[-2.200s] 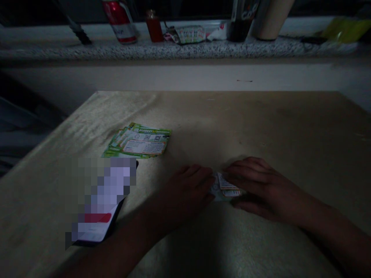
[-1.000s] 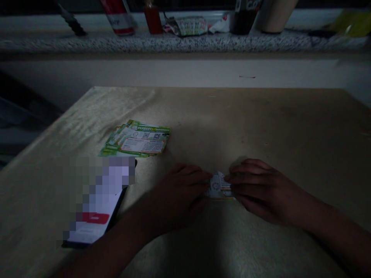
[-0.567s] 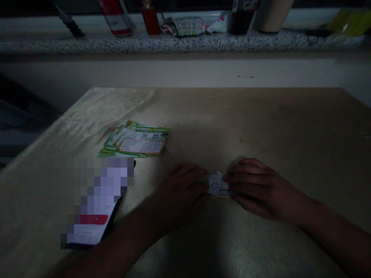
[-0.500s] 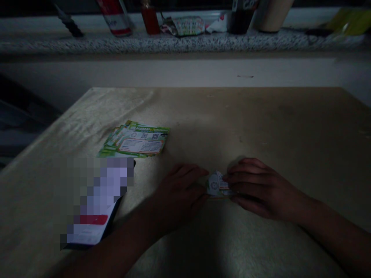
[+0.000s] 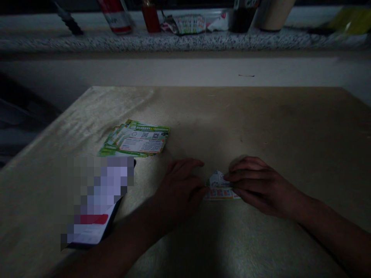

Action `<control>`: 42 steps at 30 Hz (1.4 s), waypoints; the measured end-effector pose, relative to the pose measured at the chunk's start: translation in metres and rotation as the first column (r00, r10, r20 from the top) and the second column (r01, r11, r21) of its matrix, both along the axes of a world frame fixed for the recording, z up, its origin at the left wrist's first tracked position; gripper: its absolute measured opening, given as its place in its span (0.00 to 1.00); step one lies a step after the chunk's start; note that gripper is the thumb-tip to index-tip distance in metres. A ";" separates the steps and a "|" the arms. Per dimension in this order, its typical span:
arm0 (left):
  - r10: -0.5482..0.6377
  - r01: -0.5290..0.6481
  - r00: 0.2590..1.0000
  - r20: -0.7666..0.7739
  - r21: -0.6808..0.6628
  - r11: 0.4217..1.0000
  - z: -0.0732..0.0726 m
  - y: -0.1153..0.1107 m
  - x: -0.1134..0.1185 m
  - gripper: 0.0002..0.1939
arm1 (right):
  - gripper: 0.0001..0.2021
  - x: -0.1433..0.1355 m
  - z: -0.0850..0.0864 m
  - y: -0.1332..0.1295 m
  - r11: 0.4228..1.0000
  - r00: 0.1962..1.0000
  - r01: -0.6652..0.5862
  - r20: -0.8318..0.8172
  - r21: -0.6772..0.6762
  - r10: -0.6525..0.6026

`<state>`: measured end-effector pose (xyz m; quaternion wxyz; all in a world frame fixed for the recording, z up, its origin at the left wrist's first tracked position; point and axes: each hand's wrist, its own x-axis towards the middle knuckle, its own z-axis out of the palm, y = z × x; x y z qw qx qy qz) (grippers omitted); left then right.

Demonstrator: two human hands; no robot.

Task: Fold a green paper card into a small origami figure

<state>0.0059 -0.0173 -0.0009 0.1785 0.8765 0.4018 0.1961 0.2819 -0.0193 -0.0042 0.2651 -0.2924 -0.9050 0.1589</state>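
Note:
A small folded paper (image 5: pixel 218 193) with printed text lies on the table between my hands, its top coming to a point. My left hand (image 5: pixel 181 189) touches the paper's left edge with thumb and a finger, while its upper fingers reach forward above the tabletop. My right hand (image 5: pixel 257 185) has its fingers close together on the paper's right side, covering that part. To the left lies a fanned stack of green and white printed leaflets (image 5: pixel 142 139).
A phone (image 5: pixel 101 204) with a blurred lit screen lies left of my left forearm. Behind the table (image 5: pixel 261 112), a speckled ledge (image 5: pixel 130 42) bears a red can (image 5: pixel 116 17), a red bottle (image 5: pixel 151 18), crumpled wrappers (image 5: pixel 189 24), a dark bottle (image 5: pixel 242 17) and a beige container (image 5: pixel 275 15).
The lower strip of the paper now shows orange and white print below the folded part. My left hand's upper fingers have lifted slightly away from the paper. My right hand has barely moved.

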 end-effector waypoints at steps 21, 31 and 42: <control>0.230 -0.236 0.971 -0.062 -0.120 0.964 0.002 0.000 0.011 0.10 | 0.08 -0.003 -0.001 -0.007 0.940 0.957 0.287 0.090 -0.186 -0.275; 0.256 -0.263 0.964 -0.075 -0.114 0.958 0.002 0.002 0.012 0.10 | 0.10 -0.006 -0.002 -0.005 0.910 0.936 0.352 0.109 -0.222 -0.335; 0.260 -0.271 0.961 -0.089 -0.150 0.951 0.004 0.000 0.015 0.09 | 0.09 -0.006 -0.003 -0.005 0.907 0.936 0.351 0.095 -0.233 -0.338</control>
